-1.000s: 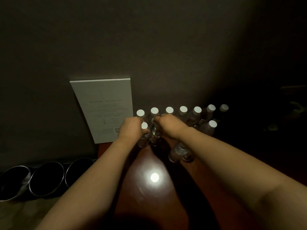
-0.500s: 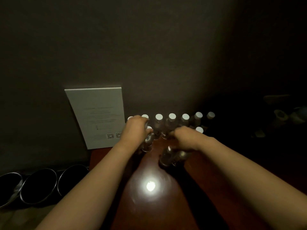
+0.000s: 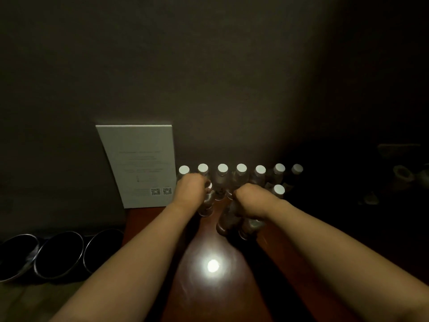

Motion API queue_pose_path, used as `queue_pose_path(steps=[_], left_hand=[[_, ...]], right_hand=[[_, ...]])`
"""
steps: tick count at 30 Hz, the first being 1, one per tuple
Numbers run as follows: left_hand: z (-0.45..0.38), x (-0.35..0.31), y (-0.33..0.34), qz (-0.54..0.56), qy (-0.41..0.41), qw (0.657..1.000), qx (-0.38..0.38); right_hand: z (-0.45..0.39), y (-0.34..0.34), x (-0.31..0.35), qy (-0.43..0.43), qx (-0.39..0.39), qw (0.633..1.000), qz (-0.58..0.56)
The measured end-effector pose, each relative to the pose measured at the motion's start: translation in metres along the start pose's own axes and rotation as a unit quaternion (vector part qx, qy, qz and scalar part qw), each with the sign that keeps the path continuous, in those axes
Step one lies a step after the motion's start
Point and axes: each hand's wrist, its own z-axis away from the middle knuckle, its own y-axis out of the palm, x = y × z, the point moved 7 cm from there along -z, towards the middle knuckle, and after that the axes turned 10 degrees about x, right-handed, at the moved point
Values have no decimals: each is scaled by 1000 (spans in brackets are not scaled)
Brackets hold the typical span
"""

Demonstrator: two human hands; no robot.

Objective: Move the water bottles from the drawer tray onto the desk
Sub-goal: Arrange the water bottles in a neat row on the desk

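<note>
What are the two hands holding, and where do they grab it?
The left hand grips one water bottle near its top. The right hand holds two bottles by their upper ends, the bases pointing at the camera.

White-capped clear water bottles (image 3: 222, 176) upright in a row along the wall (two more (image 3: 240, 225) nearer) on the red-brown desk (image 3: 209, 293)

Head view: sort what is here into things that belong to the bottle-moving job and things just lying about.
Part of the job:
- row of capped water bottles by the wall
- bottle gripped by the left hand
- two bottles gripped by the right hand
- desk

Just lying about:
- printed card leaning on the wall
- three dark bowls at left
- dim objects at right, too dark to identify
</note>
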Motion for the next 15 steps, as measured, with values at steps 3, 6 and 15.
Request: queue_pose_path(steps=[3,6,15], left_hand=[[-3,2,0,18,-8,1000,2],[-5,3,0,23,-12,1000,2],[-10,5,0,26,-25,999,1]], right_hand=[[-10,-10,0,35,-17,999,-4],[-21,-19,-3,65,-48,997,-20],[-35,-18,-15,79,-64,993,-58]])
